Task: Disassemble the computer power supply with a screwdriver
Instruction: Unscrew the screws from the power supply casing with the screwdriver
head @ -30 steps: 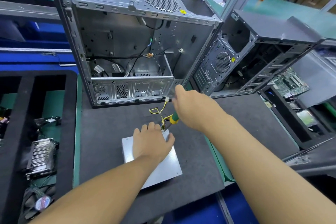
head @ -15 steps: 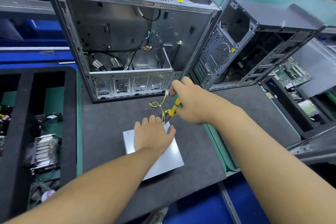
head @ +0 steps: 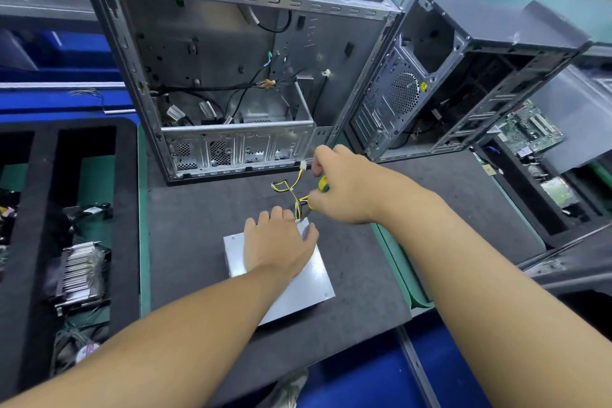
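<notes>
A silver power supply box [head: 308, 285] lies flat on the dark mat [head: 198, 225] in front of me. My left hand [head: 278, 242] presses down on its top, fingers spread over the far edge. Yellow and black wires [head: 288, 187] with a white plug run from the box's far side. My right hand [head: 344, 185] grips a screwdriver with a yellow and green handle [head: 323, 183] just beyond the box, above the wires. The screwdriver's tip is hidden behind my fingers.
An open, gutted computer case [head: 231, 76] stands at the mat's far edge. A second open case [head: 463, 76] stands to its right. Black foam trays at left hold a heatsink [head: 79, 275] and cables; a circuit board [head: 530, 126] lies at right.
My right hand has drawn back from the case's lower edge toward the power supply, turning the screwdriver more upright. My left hand has stayed on the box.
</notes>
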